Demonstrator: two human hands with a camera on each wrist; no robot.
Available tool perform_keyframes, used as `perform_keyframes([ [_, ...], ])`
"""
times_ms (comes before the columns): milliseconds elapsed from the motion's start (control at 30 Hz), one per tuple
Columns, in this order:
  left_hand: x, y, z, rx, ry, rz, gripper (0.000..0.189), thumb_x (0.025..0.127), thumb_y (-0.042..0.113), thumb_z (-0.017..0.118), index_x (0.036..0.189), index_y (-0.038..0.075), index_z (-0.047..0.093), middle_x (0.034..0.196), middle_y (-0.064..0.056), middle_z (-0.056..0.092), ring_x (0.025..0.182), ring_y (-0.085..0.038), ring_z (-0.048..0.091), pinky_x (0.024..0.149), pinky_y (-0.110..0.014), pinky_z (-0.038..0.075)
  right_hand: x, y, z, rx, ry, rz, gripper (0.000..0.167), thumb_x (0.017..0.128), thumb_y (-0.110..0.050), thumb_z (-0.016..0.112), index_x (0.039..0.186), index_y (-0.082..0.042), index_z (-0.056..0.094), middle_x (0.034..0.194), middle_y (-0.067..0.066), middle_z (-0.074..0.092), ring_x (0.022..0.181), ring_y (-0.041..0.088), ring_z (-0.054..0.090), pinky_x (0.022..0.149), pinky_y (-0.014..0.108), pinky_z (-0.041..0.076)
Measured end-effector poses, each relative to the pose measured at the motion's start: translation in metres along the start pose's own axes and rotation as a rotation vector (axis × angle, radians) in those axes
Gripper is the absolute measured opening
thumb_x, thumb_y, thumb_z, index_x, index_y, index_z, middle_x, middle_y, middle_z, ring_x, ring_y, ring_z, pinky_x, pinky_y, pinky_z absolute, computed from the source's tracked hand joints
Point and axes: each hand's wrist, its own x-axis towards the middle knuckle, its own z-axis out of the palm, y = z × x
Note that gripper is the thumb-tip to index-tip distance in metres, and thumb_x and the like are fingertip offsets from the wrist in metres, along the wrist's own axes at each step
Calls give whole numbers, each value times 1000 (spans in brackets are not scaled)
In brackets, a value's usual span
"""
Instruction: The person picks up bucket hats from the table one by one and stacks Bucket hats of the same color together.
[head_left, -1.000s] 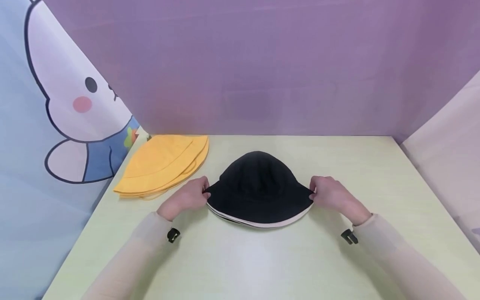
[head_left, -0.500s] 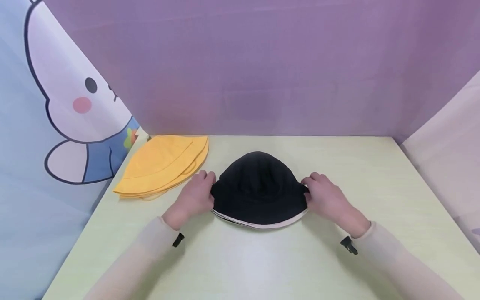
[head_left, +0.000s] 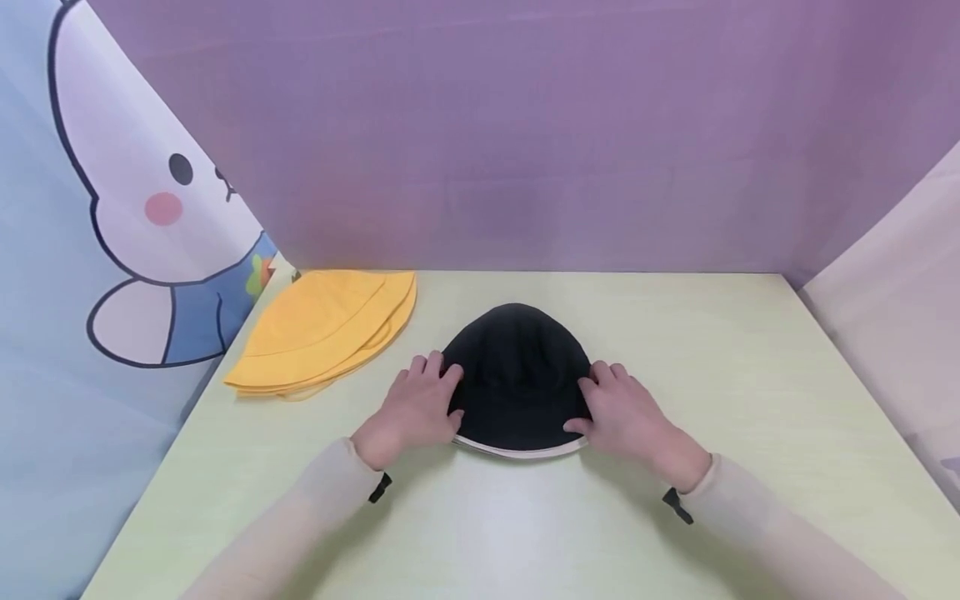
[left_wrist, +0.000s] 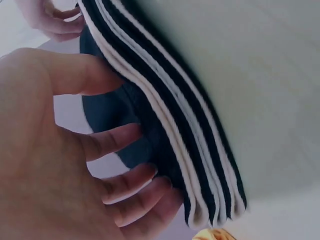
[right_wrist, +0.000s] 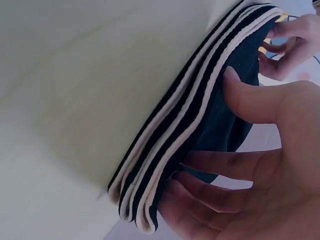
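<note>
Black bucket hats lie flat in a neat stack at the middle of the table, crown away from me. In the left wrist view, the stack's brim edges show several black layers with cream lining. My left hand touches the stack's left side, thumb near the brim and fingers spread and slightly bent. On the opposite side my right hand rests its thumb and spread fingers on the black cloth. The right wrist view shows that thumb lying on the top layer. Neither hand pinches the brim.
Yellow bucket hats, also flat and stacked, lie at the table's back left corner with a thin strap showing. A purple cloth hangs behind the pale table. A cartoon-printed curtain hangs at left.
Both hands have let go of the brim's side tips and moved inward onto the sides of the black stack, fingers spreading. The stack looks narrower between them. The yellow hats have not moved.
</note>
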Motion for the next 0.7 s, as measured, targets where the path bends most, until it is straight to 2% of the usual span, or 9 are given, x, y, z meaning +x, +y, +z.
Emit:
perform_keyframes([
  [133,4,1,2,19,7,8,44,92,30,69,126,8,52,120,-17,46,108,-35,44,86,-46,43,1,-1,3,-18,18,0,51,81,-38,85,99,6,66,100,17,55,89,36,52,73,45,51],
  [367,13,4,3,23,-6,4,42,92,32,70,124,12,52,115,-13,45,107,-32,42,84,-43,41,4,2,0,-12,-21,44,46,81,-35,85,94,4,64,93,13,52,84,33,49,69,44,51],
  [500,19,8,7,40,-3,5,43,93,32,68,126,12,50,115,-13,44,107,-31,42,85,-43,41,7,8,0,-2,-61,87,46,82,-35,84,97,4,64,95,13,51,87,34,49,70,46,51],
  [700,35,20,11,66,0,4,46,94,34,66,130,13,49,118,-13,44,108,-31,41,86,-43,41,8,23,-2,26,-118,152,50,85,-32,82,110,7,64,107,18,54,99,39,51,75,51,52],
])
